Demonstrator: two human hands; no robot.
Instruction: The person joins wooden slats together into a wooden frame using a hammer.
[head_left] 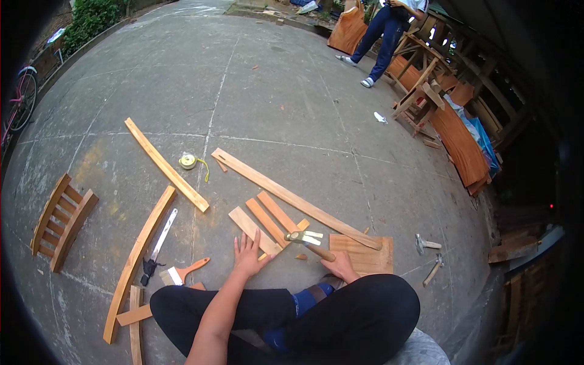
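Note:
My right hand (342, 266) is closed round the wooden handle of a claw hammer (305, 237), whose metal head is over the end of the slats. My left hand (248, 257), fingers spread, lies on the lower part of a pale wooden slat (248, 226). Two redder slats, one in the middle (265, 220) and one to its right (278, 211), lie beside it. Their lower ends meet a narrow crosspiece (281, 245) set at an angle. Beyond them a long board (292, 196) slants down to a square wooden panel (365, 254) near my right knee.
Curved beams (141, 255), a tape measure (188, 161), a saw (164, 234), a brush (176, 275) and a slatted piece (61, 222) lie left. Two more hammers (421, 244) (434, 271) are at right. A person (383, 39) stands beside stacked wood at the back.

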